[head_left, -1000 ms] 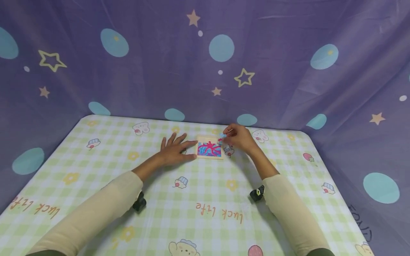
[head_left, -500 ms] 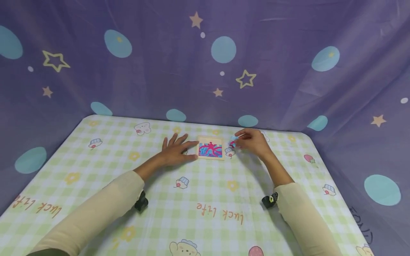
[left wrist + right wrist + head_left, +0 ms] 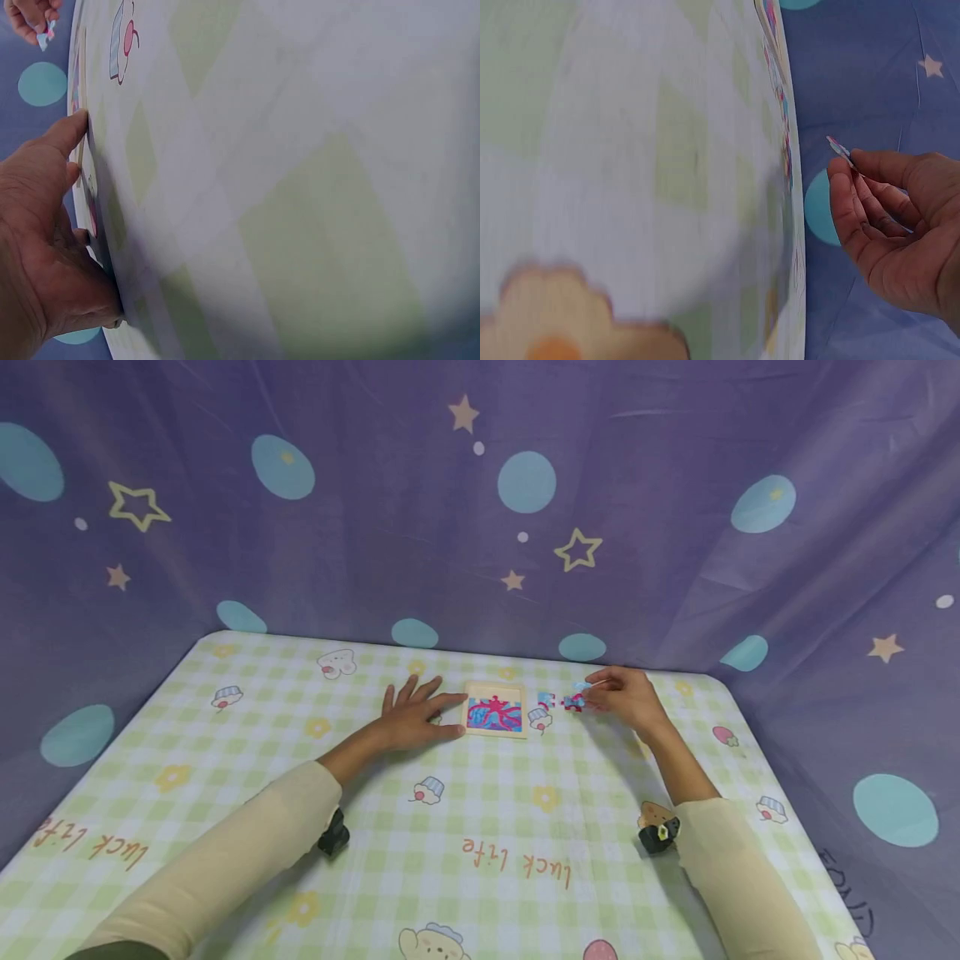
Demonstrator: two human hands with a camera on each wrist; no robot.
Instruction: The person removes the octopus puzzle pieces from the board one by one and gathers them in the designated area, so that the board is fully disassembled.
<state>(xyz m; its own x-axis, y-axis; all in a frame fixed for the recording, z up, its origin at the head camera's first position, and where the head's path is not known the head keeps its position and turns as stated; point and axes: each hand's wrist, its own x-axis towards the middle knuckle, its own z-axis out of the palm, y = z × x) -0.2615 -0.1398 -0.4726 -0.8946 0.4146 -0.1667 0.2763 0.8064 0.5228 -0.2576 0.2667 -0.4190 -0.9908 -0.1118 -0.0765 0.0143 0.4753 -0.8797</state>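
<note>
Right hand shifted farther right of tray, fingers pinching piece, left hand outstretched, touching tray's edge

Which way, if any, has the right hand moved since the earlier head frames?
Yes, rightward: in the head view, the right hand is now farther from the puzzle tray.

Pale wood-look puzzle frame, smooth matt tablecloth, creased, faintly glossy cloth backdrop

The puzzle is pink and blue, the tablecloth green-checked, the backdrop purple with teal spots.
</note>
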